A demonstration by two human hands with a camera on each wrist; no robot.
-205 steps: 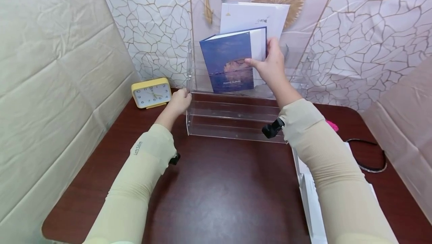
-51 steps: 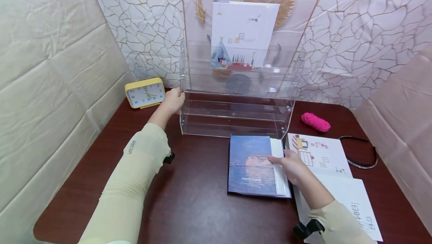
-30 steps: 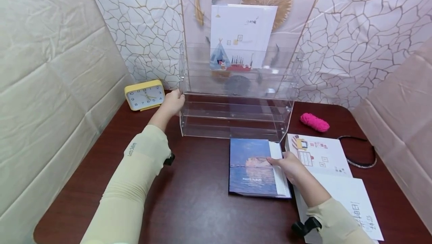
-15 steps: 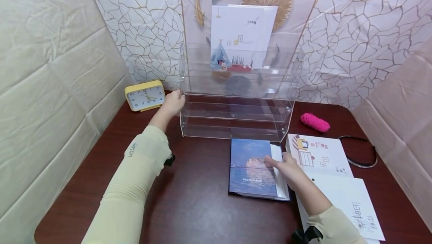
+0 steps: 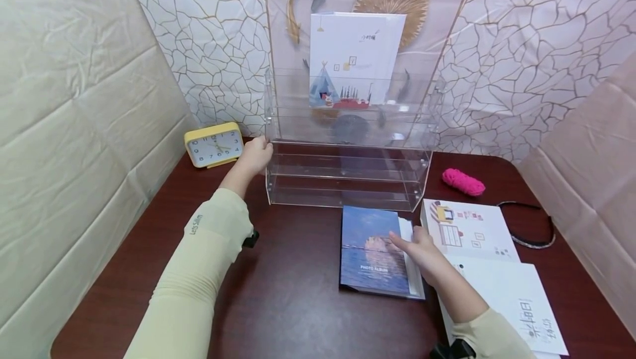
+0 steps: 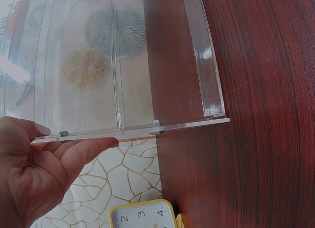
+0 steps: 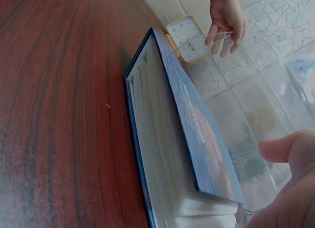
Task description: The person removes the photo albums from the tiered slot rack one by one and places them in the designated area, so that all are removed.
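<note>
My left hand grips the left side panel of a clear acrylic rack, thumb on one face and fingers on the other, as the left wrist view shows. A blue photo album lies on the table before the rack's right half, with a pale strip along its right side. My right hand is at that side. Its thumb is extended and raised off the cover in the right wrist view; the other fingers are mostly hidden. The album's page edges show between its covers. A white illustrated book stands on the rack's top tier.
A yellow alarm clock stands left of the rack. Two white books, one with a truck picture and one with large lettering, lie overlapping at the right. Pink yarn and a dark cord lie beyond them.
The photo album went from above the rack, in my right hand, down to the table. Since then it has shifted slightly and its pale strip narrowed. My left hand has stayed on the rack.
</note>
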